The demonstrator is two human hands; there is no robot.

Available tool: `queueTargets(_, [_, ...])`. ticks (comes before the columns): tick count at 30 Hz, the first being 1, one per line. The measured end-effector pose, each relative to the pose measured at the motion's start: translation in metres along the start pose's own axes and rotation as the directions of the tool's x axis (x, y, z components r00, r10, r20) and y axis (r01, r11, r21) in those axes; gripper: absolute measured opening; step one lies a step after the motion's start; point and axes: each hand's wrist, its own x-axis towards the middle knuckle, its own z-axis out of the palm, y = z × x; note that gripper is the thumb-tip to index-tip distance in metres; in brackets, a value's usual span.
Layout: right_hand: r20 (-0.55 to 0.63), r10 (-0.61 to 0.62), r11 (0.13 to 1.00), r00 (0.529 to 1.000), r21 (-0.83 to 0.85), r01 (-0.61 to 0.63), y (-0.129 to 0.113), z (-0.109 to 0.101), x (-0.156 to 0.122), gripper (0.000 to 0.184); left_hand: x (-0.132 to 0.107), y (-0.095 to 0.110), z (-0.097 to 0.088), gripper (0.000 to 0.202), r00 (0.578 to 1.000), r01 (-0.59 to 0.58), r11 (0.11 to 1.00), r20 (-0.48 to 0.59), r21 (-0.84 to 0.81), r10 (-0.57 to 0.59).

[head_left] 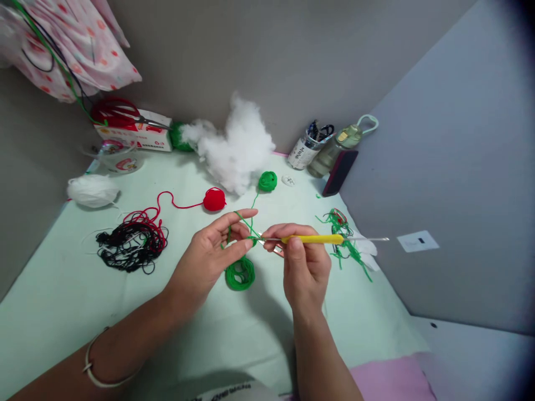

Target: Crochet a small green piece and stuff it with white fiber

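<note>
My left hand (211, 250) pinches a strand of green yarn (247, 224) that is looped over its raised index finger. My right hand (303, 266) grips a crochet hook with a yellow handle (313, 239), held level, its metal tip at the green loop by my left fingertips. Below the hands a small coil of green yarn (240, 274) lies on the pale green table (75, 301). The strand runs up to a green yarn ball (267, 181) farther back.
A red yarn ball (214, 199) and a tangle of black and red yarn (131, 242) lie left. White stuffing (238, 147), a white yarn ball (92, 190), a box with red scissors (134, 133), a pen cup (307, 146), a bottle (338, 146), a phone (339, 172) and green scraps (345, 236) surround.
</note>
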Motion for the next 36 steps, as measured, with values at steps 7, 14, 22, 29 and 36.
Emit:
queueTargets(7, [0.117, -0.29, 0.901, 0.95, -0.302, 0.312, 0.002, 0.002, -0.007, 0.027, 0.001, 0.0, 0.001, 0.04, 0.988, -0.111, 0.979, -0.089, 0.172, 0.128])
queueTargets(14, [0.194, -0.354, 0.792, 0.915, -0.458, 0.404, 0.003, 0.002, -0.011, 0.033, -0.004, 0.007, 0.006, 0.041, 0.97, -0.142, 0.972, -0.169, 0.186, 0.174])
queueTargets(22, [0.177, -0.405, 0.716, 0.897, -0.549, 0.432, 0.011, 0.003, -0.014, 0.047, 0.001, 0.006, 0.005, 0.046, 0.965, 0.26, 0.905, 0.127, -0.336, -0.23])
queueTargets(29, [-0.058, -0.078, 0.995, 0.995, -0.065, 0.074, -0.001, 0.008, 0.0, 0.019, 0.002, 0.01, 0.003, 0.042, 0.993, 0.115, 0.963, 0.052, -0.243, -0.106])
queueTargets(36, [0.074, -0.262, 0.861, 0.962, -0.431, 0.268, 0.004, 0.01, -0.01, 0.032, -0.001, 0.002, 0.008, 0.045, 0.998, 0.054, 0.981, -0.017, -0.187, -0.058])
